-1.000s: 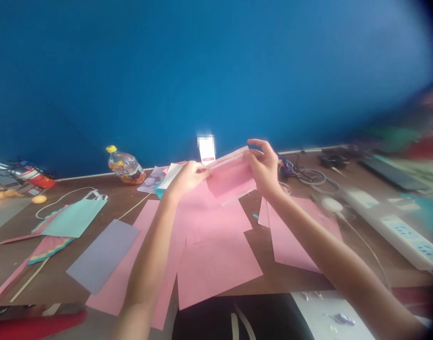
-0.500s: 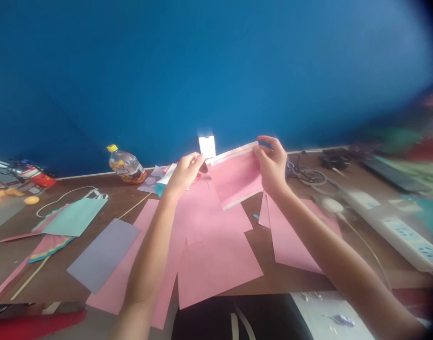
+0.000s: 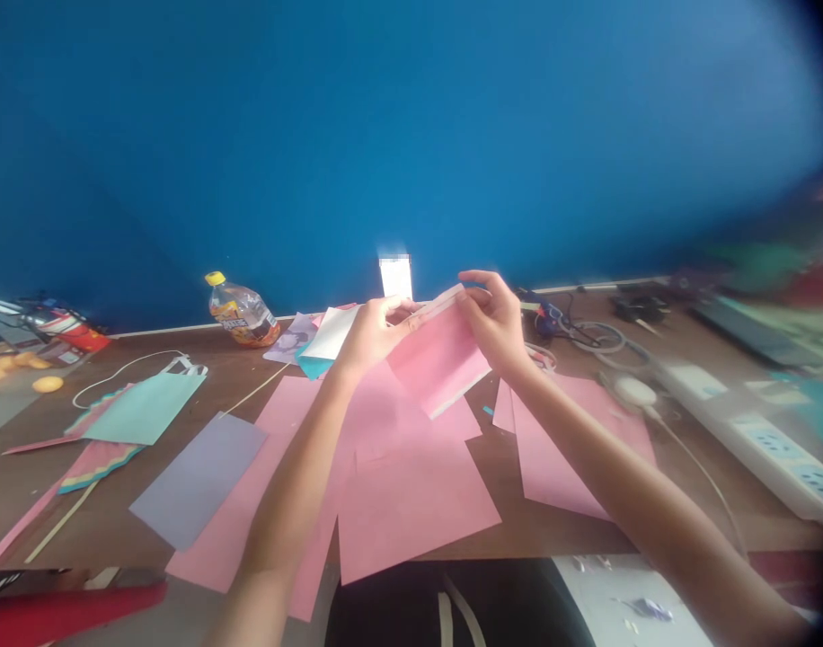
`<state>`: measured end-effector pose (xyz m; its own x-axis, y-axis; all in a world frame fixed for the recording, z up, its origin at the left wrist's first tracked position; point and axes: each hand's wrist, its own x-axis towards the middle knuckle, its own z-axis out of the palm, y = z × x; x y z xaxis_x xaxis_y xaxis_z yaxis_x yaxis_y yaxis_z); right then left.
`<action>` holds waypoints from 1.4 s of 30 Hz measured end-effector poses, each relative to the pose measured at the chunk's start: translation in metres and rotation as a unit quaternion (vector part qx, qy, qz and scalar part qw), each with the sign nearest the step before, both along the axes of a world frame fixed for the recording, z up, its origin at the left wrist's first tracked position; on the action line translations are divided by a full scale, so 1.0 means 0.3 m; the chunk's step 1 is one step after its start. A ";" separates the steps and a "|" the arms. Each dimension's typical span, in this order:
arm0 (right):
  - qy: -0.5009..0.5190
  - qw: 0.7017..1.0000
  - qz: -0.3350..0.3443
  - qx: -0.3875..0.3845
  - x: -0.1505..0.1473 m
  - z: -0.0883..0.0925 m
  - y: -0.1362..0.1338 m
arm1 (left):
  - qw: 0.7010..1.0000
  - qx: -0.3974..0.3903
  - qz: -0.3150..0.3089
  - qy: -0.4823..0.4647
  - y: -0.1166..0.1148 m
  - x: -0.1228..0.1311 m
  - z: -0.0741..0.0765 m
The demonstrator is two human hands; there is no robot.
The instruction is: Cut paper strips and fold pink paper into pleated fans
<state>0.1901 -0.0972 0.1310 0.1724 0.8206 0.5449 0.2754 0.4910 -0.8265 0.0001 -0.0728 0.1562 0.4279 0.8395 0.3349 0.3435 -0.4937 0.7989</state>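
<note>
Between my two hands a pink sheet of paper (image 3: 438,356) with white strips along its top and bottom edges is held up, tilted, over the table. My left hand (image 3: 376,334) pinches its upper left corner, fingers partly hidden behind the paper. At the upper right corner my right hand (image 3: 493,316) grips the sheet between thumb and fingers, with the index finger raised above the edge. Directly beneath lie large pink sheets (image 3: 411,512). A purple-grey sheet (image 3: 199,481) rests on pink paper to the left.
On the left are a small mint paper bag (image 3: 146,409) and a soda bottle (image 3: 243,314) with a yellow cap. A lit phone (image 3: 395,277) leans at the wall. More pink paper (image 3: 573,449), cables (image 3: 597,341) and a white power strip (image 3: 775,454) lie on the right.
My hands have come closer together. My left hand has slid right along the sheet's top edge, and my right hand has moved left and slightly down.
</note>
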 end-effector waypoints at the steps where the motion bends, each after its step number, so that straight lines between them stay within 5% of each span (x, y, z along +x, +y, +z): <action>1: -0.005 1.000 0.006 0.001 -0.004 0.000 -0.002 | 1.000 0.001 -0.008 0.004 -0.001 0.002 -0.001; 11: -0.040 0.996 0.077 -0.036 0.020 0.012 0.006 | 1.000 -0.005 -0.015 0.019 0.000 0.023 -0.029; 18: 0.001 0.998 0.040 -0.047 0.097 0.016 0.044 | 0.998 -0.018 -0.017 0.052 0.004 0.018 -0.027; 27: -0.016 0.991 0.086 -0.104 0.160 -0.016 0.092 | 0.985 -0.124 -0.118 0.028 0.081 -0.048 -0.077; 32: 0.011 0.987 0.058 -0.150 0.162 -0.103 0.155 | 0.974 -0.201 -0.101 0.019 0.161 -0.076 -0.164; 38: 0.063 0.968 0.040 -0.240 0.141 -0.233 0.211 | 0.968 -0.236 -0.036 -0.082 0.249 -0.087 -0.333; 42: 0.018 0.969 -0.040 -0.241 0.138 -0.329 0.237 | 0.973 -0.197 0.035 -0.113 0.272 -0.053 -0.442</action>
<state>0.2315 -0.0260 0.0324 0.2584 0.9615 0.0934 0.2627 0.0231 -0.9646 -0.0159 0.0087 0.0237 0.3169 0.9465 0.0610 0.1584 -0.1162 0.9805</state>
